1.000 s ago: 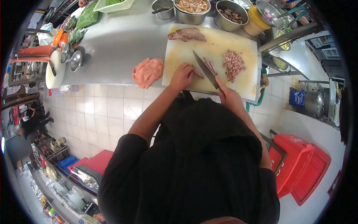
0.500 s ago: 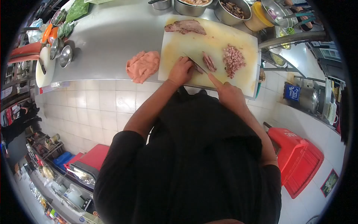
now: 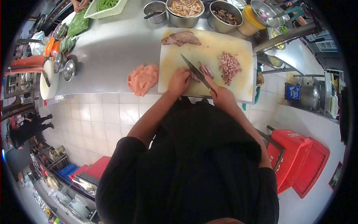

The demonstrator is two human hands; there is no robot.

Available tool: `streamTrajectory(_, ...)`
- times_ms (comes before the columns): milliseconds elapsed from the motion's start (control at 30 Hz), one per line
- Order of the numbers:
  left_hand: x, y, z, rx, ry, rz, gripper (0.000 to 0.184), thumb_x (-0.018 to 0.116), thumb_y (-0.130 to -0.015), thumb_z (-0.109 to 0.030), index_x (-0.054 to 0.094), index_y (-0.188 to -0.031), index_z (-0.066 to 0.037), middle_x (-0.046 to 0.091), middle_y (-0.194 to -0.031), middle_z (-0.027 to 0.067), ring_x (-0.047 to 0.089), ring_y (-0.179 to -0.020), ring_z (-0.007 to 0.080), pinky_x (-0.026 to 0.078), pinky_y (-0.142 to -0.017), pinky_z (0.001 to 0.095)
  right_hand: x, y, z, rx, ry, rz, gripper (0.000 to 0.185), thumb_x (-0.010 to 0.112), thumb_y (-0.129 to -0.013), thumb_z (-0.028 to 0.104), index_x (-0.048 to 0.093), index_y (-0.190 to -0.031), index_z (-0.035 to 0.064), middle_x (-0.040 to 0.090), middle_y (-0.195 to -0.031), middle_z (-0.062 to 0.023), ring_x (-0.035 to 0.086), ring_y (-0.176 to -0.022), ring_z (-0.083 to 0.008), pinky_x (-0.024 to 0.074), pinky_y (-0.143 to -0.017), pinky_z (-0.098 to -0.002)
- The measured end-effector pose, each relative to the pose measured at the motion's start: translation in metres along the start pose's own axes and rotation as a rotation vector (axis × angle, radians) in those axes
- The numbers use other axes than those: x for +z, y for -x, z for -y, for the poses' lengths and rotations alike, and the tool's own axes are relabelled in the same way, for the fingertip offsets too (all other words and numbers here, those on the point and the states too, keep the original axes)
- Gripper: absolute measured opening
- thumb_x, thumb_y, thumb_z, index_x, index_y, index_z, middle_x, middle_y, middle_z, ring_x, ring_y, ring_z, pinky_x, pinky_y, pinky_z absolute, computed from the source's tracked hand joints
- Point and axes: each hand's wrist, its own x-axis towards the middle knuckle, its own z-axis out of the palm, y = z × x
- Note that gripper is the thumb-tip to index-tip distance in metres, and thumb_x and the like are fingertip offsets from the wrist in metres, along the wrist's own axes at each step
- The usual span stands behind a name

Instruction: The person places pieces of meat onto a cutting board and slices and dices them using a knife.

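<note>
My right hand (image 3: 221, 95) is wrapped round the handle of a knife (image 3: 195, 71), whose blade points away and to the left over the white cutting board (image 3: 175, 55). Close to the blade's left side, my left hand (image 3: 179, 81) presses a piece of meat (image 3: 194, 77) with curled fingers. Cut strips of meat (image 3: 206, 69) lie just right of the blade. Further right is a pile of diced meat (image 3: 229, 67). A larger chunk of meat (image 3: 181, 38) rests at the board's far left.
A pink cloth (image 3: 143, 79) lies left of the board on the steel table (image 3: 108, 48). Metal pots (image 3: 223, 27) of food and a yellow container (image 3: 249, 25) stand behind it. Another person's hands (image 3: 79, 5) show at the top left. A red bin (image 3: 289, 153) is at the right.
The knife blade has moved from against my left fingers to the right, beside the cut strips. The whole view has also shifted, with more of the table's far side showing.
</note>
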Motion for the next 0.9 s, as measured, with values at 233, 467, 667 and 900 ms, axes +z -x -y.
streamTrajectory(233,0.001,0.005,-0.003,0.0,0.008,-0.047,0.008,0.071,-0.087,-0.005,0.068,-0.095,-0.005,0.066,-0.103,0.0123,0.062,-0.1,0.0363,0.053,-0.09,0.0469,-0.02,0.022,0.018,0.021,0.158,0.126,0.083,0.063,-0.101,0.018,0.021,-0.17,0.0388,0.073,-0.089,-0.0221,0.075,-0.083,-0.042,0.0605,-0.076,-0.0549)
streamTrajectory(467,0.001,0.002,-0.003,-0.026,-0.008,-0.025,0.007,0.071,-0.087,-0.004,0.068,-0.094,-0.004,0.065,-0.102,0.014,0.061,-0.1,0.0379,0.053,-0.09,0.0486,-0.027,0.016,0.026,0.03,0.194,0.188,0.087,0.064,-0.097,0.015,0.021,-0.17,0.0367,0.074,-0.088,-0.0226,0.075,-0.081,-0.0411,0.0602,-0.074,-0.055)
streamTrajectory(667,0.005,0.002,0.002,-0.025,-0.011,0.022,0.008,0.071,-0.086,-0.004,0.068,-0.093,-0.003,0.064,-0.101,0.0157,0.062,-0.101,0.039,0.053,-0.089,0.0496,0.016,0.002,-0.001,-0.031,-0.011,-0.032,0.085,0.063,-0.098,0.014,0.023,-0.17,0.0338,0.072,-0.086,-0.0263,0.073,-0.081,-0.0457,0.057,-0.075,-0.0581)
streamTrajectory(900,-0.002,-0.004,-0.001,-0.062,0.062,0.075,0.014,0.072,-0.087,-0.003,0.07,-0.101,-0.005,0.066,-0.104,0.0162,0.062,-0.107,0.0403,0.052,-0.096,0.0477,0.001,0.048,-0.017,0.173,-0.242,-0.264,0.078,0.066,-0.098,0.013,0.035,-0.167,0.0292,0.072,-0.091,-0.0286,0.07,-0.086,-0.0495,0.0551,-0.078,-0.0574)
